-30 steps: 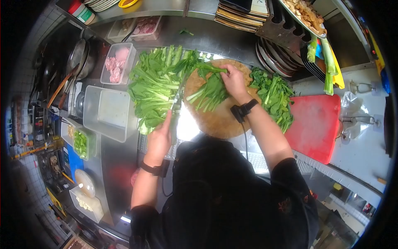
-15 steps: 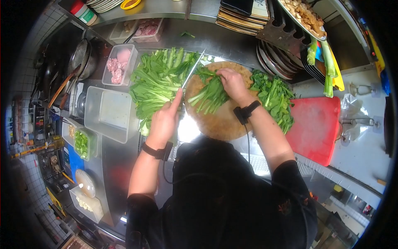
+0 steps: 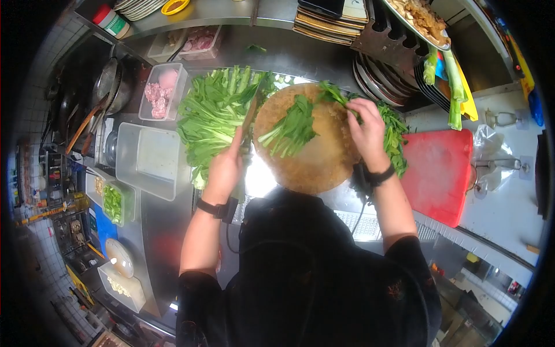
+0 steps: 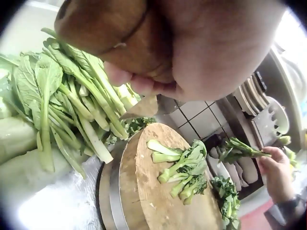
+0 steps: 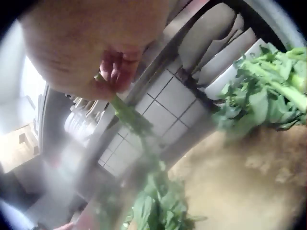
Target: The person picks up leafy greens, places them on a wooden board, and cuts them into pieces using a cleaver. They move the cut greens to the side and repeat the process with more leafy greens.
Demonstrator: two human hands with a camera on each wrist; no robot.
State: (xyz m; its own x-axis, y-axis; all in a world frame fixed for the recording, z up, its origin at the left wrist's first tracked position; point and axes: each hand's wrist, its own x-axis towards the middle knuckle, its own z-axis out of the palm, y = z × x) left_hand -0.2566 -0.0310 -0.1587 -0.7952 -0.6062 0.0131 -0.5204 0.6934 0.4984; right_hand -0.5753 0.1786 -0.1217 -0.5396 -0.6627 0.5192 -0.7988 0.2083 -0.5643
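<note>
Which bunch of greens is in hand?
The bunch pinched in the right hand; the others lie on the round board or in the left pile and right pile.

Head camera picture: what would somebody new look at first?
Probably the big heap of leafy greens, spread just left of the round wooden block. Next might come the bright red board, over on the right. Then maybe the right hand, by the block's right side, pinching a leafy green bunch.

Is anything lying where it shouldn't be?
Maybe: a small green scrap lies alone on the steel counter, beyond the big leafy pile, so it looks dropped. I see nothing spilled or broken.
</note>
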